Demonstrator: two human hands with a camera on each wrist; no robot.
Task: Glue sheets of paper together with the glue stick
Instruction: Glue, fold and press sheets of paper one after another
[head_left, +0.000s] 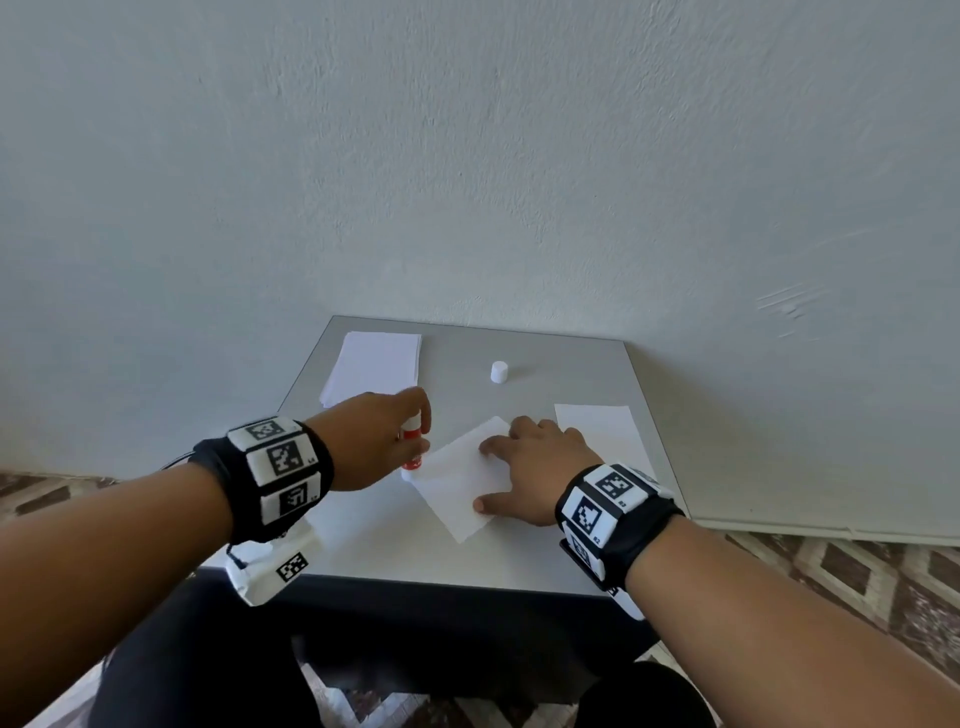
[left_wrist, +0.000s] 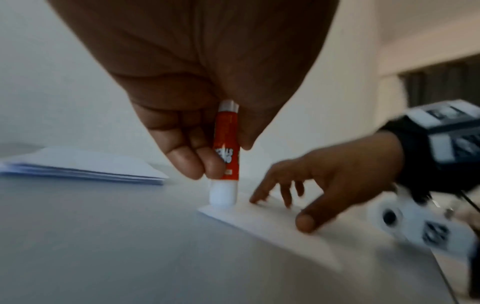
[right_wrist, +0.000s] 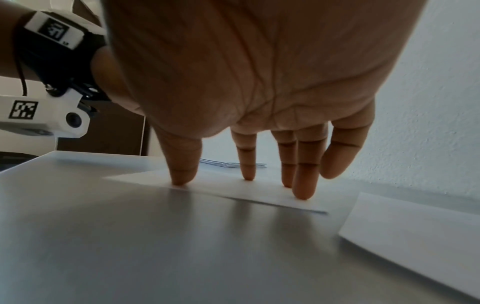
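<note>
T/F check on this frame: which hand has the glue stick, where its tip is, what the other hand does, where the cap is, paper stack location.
1. The left hand holds the glue stick. True.
2. The stick's tip hangs clear above the sheet. False: it touches the sheet's corner.
3. The right hand presses the sheet with spread fingers. True.
4. The cap is on the stick. False: it stands apart on the table.
5. A paper stack lies at the far left. True.

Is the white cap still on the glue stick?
No, the white cap stands alone on the table, far from the glue stick that the left hand presses onto the paper.
</note>
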